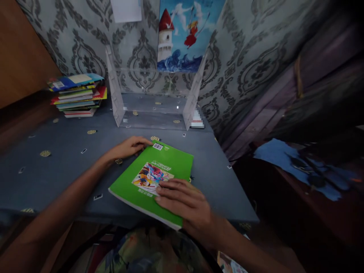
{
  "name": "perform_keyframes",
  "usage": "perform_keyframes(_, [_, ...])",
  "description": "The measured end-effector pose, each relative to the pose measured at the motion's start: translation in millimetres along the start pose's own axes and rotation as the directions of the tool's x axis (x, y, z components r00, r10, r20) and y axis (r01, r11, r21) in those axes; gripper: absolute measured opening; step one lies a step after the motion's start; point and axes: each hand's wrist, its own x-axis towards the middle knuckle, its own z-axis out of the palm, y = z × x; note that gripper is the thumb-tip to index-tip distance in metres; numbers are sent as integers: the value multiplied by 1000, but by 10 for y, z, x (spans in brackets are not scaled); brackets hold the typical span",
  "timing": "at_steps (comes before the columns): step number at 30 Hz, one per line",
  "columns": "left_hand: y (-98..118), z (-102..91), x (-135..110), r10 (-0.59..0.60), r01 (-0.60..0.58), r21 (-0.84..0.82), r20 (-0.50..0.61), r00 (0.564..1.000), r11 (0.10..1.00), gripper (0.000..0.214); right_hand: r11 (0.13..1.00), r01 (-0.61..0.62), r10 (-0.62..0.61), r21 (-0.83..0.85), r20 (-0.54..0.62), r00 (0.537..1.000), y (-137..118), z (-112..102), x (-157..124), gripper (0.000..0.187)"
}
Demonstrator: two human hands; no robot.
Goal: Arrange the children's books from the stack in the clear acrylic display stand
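A green book [176, 161] with a colourful picture and a barcode on its cover lies closed at the front of the table, turned at an angle to me. My right hand [184, 201] rests flat on the cover near its lower right, fingers stretched over the edge of the picture. At the book's far left corner is my left hand [133, 146], its fingers reaching to the edge by the barcode; the fingertips are partly hidden there. Beyond the book stands a clear plastic rack [155, 120] with two upright side panels.
A stack of books [79, 96] stands at the back left of the grey patterned tablecloth [68, 151]. A poster [182, 36] hangs on the wallpaper behind the rack. To the right, blue cloth [273, 155] lies on a dark surface, below a curtain [270, 91].
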Motion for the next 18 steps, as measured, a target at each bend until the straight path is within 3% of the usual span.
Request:
perform_keyframes(2, [-55,-9,-32,110,-111,-56,-21,994,992,38,986,-88,99,139,-78,992,-3,-116,93,39])
perform_keyframes(4, [-47,5,-60,204,-206,-79,-27,979,975,45,948,-209,253,242,-168,953,13,-217,190,35])
perform_keyframes(7, [29,53,-75,175,-181,-172,-50,983,968,53,853,-380,498,357,-344,796,88,-317,335,22])
perform_keyframes(9, [91,91,-65,101,-121,-268,-87,991,956,53,793,-396,592,464,-431,681,157,-360,439,25])
perform_keyframes(11, [153,128,-51,59,-109,-342,-153,987,933,55,735,-362,653,574,-454,606,224,-410,551,32])
perform_keyframes(13, [221,168,-41,20,-118,-404,-238,971,907,59,678,-331,696,656,-429,575,289,-478,665,37])
perform_keyframes(18, [404,318,-55,-165,-106,-564,-407,898,819,70,537,-349,774,768,-285,565,599,-653,879,38])
